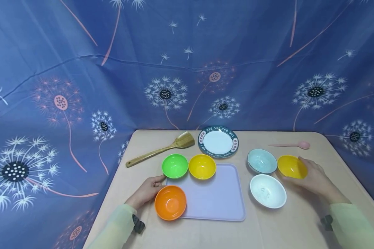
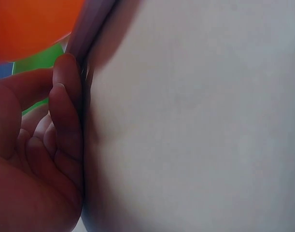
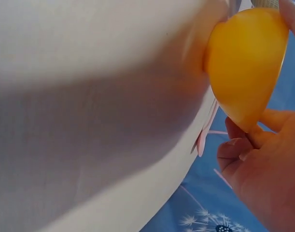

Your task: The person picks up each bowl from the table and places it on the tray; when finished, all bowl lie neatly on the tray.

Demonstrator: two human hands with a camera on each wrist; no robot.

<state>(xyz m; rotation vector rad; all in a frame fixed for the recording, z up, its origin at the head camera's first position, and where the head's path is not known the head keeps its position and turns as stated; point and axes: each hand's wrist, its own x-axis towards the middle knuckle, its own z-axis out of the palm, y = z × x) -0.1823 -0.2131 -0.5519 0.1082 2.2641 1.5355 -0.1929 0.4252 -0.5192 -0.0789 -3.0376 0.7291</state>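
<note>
My right hand (image 1: 314,178) grips a yellow bowl (image 1: 291,166) by its rim, thumb on one side and fingers on the other. In the right wrist view the yellow bowl (image 3: 246,63) shows from its side, its base close over the table. At the left, my left hand (image 1: 148,190) lies by the edge of a lavender tray (image 1: 215,199), fingers loosely bent and fingertips right at the tray's edge. An orange bowl (image 1: 170,203) and a green bowl (image 1: 175,166) are beside that hand, both overlapping the tray's left side. A second yellow bowl (image 1: 202,167) overlaps the tray's far edge.
Next to the held bowl are a light blue bowl (image 1: 262,161) and a white bowl (image 1: 268,191). Farther back lie a wooden spatula (image 1: 162,150), a green-rimmed plate (image 1: 218,141) and a pink spoon (image 1: 299,145). A blue dandelion-print cloth (image 1: 187,69) hangs behind the table.
</note>
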